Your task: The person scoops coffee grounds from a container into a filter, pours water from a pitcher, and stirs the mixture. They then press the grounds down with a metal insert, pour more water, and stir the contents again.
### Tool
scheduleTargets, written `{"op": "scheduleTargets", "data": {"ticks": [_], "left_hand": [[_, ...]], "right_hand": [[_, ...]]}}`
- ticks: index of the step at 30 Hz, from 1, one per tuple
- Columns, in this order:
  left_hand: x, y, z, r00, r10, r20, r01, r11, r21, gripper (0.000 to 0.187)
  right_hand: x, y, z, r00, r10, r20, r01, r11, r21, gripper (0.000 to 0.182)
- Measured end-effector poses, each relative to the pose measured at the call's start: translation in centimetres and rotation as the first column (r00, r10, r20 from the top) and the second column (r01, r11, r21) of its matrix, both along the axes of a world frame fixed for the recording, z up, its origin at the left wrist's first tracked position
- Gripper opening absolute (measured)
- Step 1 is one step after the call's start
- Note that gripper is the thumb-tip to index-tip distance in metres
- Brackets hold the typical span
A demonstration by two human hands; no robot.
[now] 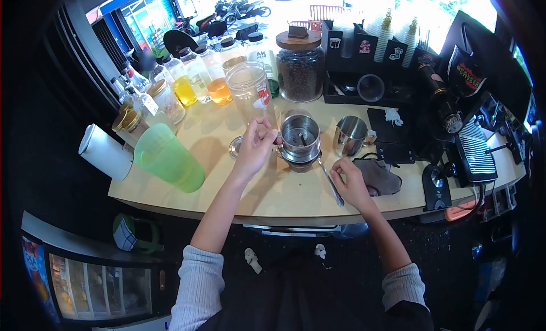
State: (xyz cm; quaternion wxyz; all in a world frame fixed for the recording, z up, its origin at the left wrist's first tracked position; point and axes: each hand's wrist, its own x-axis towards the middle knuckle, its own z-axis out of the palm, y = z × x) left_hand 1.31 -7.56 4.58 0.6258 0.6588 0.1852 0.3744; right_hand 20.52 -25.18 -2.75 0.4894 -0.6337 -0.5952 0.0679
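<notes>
A metal coffee drip filter (pixel 300 133) sits on top of a glass (pixel 300 167), most of which it hides. My left hand (pixel 257 147) is closed at the filter's left side, thumb and forefinger pinching its small side handle. Behind that hand, a round metal lid (pixel 235 147) lies partly hidden on the counter. My right hand (pixel 350 180) rests with curled fingers, and I see nothing in them. A metal spoon (pixel 336 194) lies just left of it, and a dark grey cloth (pixel 380 177) is at its right. Beyond stands a steel milk pitcher (pixel 350 134).
On the wooden counter (pixel 267 197), a green tumbler (pixel 170 160) and white canister (pixel 105 153) stand left. A clear jar (pixel 248 92), several syrup bottles and a coffee bean jar (pixel 300 69) line the back. An espresso machine (pixel 478 149) and black cup holder (pixel 369 52) occupy the right.
</notes>
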Motion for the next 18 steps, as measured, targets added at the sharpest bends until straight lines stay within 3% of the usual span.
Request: {"op": "scheduleTargets", "data": {"ticks": [18], "left_hand": [[-0.1,0.0,-1.3,0.999,-0.025,-0.041,0.026,0.999,0.039,0.013]], "right_hand": [[0.0,-0.1,0.1,1.000,0.004,-0.008,-0.004,1.000,0.005,0.009]]}}
